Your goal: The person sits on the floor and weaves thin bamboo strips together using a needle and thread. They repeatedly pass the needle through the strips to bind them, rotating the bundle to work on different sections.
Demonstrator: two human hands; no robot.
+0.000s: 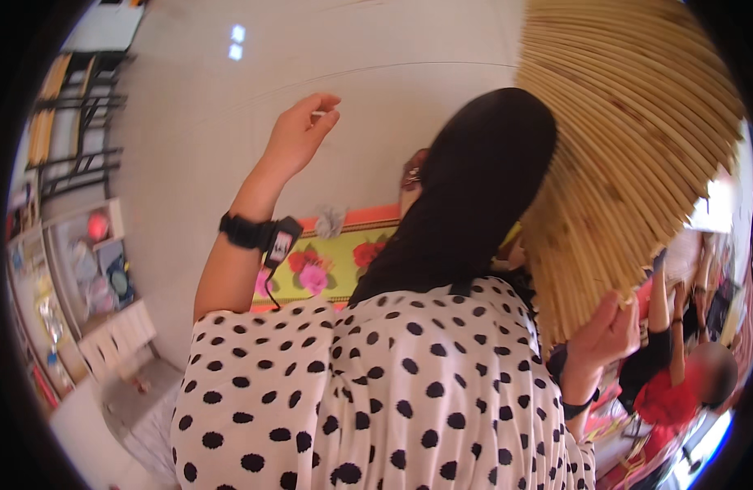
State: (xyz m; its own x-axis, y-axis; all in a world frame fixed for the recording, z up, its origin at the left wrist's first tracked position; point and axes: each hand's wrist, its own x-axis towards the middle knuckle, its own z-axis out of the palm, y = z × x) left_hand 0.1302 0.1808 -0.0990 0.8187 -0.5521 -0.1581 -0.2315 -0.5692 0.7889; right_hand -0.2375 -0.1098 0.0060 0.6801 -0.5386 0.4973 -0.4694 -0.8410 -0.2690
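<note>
My left hand (301, 135) is raised over the pale floor, thumb and fingers curled together, with a small white bit between them that is too small to name. A black strap with a small box sits on that wrist. At the right, a large mat of tan reed stalks (629, 131) stands tilted beside my black-clad knee (495, 155). The stalks lie side by side in fanning rows. My right hand (605, 336) is closed at the mat's lower edge, fingertips pinching the stalk ends.
A flowered yellow-green and red mat (315, 265) lies under my leg, a crumpled pale scrap (330, 220) at its edge. Shelves with goods (82, 278) and black-legged furniture (82, 155) line the left. Another person in red (666, 396) sits at the lower right.
</note>
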